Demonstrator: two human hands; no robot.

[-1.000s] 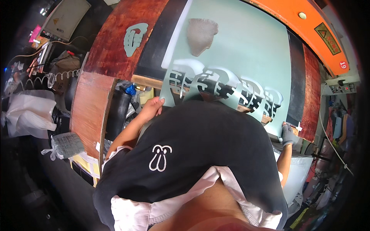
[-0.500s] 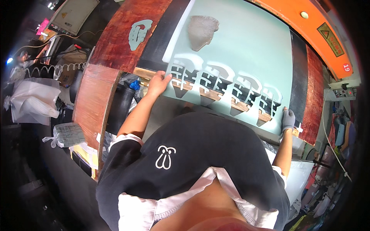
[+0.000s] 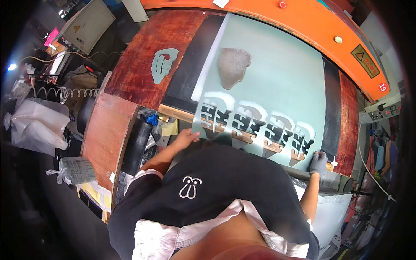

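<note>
A pale green translucent sheet point(image 3: 277, 73) lies across the press bed, its near edge hanging past the wooden board edge towards me. Several curved, slotted openings are cut in a row along that near part, with black and wood showing through. My bare left hand point(image 3: 187, 138) is closed on the sheet's near left corner, fingertips at its edge. My right hand point(image 3: 318, 163), in a grey glove, is closed at the near right corner, the thumb along the edge. A mottled grey-brown piece point(image 3: 234, 67) shows on the sheet's left half.
An orange machine beam point(image 3: 260, 17) spans the far side, with a control box point(image 3: 383, 112) at right. A slotted green cut-out point(image 3: 164, 65) lies on the reddish-brown board point(image 3: 143, 52). A lower wooden table point(image 3: 106, 138) and plastic bags point(image 3: 39, 123) stand at left.
My left hand has slid nearer to me along the sheet's left edge to its corner. The right hand stays at its corner. The whole view has shifted, showing more of the orange beam.
</note>
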